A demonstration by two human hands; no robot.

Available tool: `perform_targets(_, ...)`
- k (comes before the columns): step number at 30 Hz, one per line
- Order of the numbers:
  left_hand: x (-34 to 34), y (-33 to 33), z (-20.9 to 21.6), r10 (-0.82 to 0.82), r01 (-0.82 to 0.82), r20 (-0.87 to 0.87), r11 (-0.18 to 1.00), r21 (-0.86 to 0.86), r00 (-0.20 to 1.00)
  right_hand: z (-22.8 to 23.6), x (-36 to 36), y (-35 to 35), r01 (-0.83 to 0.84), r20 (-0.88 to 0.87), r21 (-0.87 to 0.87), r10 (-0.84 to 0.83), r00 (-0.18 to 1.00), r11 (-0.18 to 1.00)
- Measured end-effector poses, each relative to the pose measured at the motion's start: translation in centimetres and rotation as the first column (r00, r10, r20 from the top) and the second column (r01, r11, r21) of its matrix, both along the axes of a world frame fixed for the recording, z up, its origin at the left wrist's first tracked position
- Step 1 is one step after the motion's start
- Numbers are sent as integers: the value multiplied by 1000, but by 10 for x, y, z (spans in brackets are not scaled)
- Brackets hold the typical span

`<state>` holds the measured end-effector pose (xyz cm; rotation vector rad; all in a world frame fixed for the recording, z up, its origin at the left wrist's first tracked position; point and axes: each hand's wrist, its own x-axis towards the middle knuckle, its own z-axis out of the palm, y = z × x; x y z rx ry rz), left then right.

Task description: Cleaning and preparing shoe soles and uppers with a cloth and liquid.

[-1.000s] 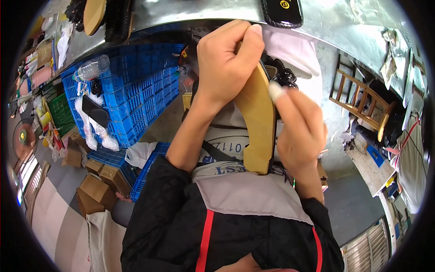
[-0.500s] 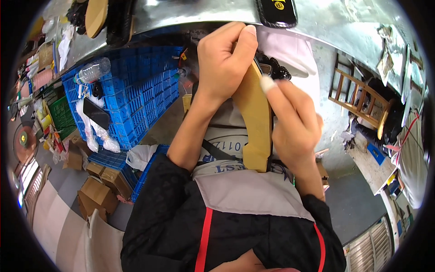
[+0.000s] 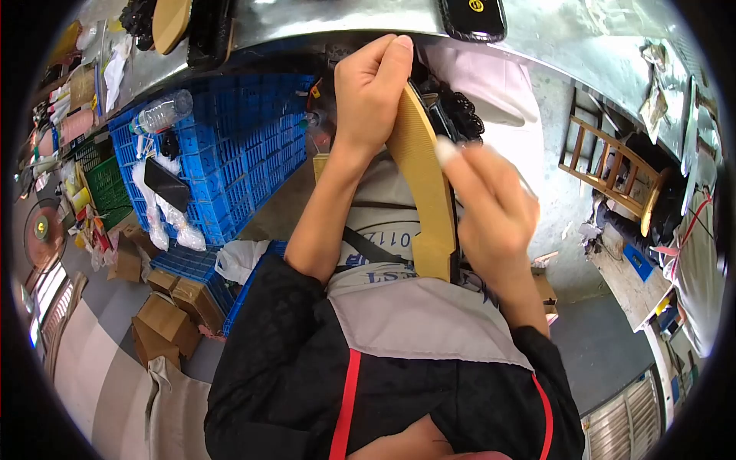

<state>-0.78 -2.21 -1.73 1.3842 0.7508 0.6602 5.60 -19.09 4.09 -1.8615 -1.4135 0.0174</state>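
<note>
A shoe (image 3: pixel 425 172) lies sole-up, heel toward me, above my lap, with a tan, finely ribbed sole and a black edge along its right side. My left hand (image 3: pixel 372 96) is closed round its far, toe end. At the right edge of the sole is my right hand (image 3: pixel 498 207), its fingers bent and blurred, one tip covered in white. Whether it pinches something small there is hidden. Black ruffled trim (image 3: pixel 464 119) shows beyond the shoe's right side; I cannot tell whether it belongs to this shoe.
Ahead runs a shiny metal bench (image 3: pixel 322 17), bearing a black glossy case (image 3: pixel 474 19) and a tan sole piece (image 3: pixel 170 23). Blue crates (image 3: pixel 245 161) stand at left, with a plastic bottle (image 3: pixel 165 111) and phone (image 3: pixel 166 184) on top. A wooden chair (image 3: pixel 613 169) is at right.
My left hand and the shoe's toe end have shifted slightly left. The right hand has moved a little left and nearer, along the sole's edge.
</note>
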Motion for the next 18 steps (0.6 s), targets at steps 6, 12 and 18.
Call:
perform_targets(6, -3, -1, -11, 1, 7, 77, 995, -100, 997, 8, -13, -15, 7, -103, -135, -21, 994, 991)
perform_targets(12, -4, -6, 3, 9, -8, 46, 1000, -21, 999, 12, -8, 8, 18, -187, -138, -44, 981, 990)
perform_targets(18, 1, -6, 0, 8, -12, 42, 996, 92, 999, 6, 2, 9, 2, -35, -58, -4, 999, 998)
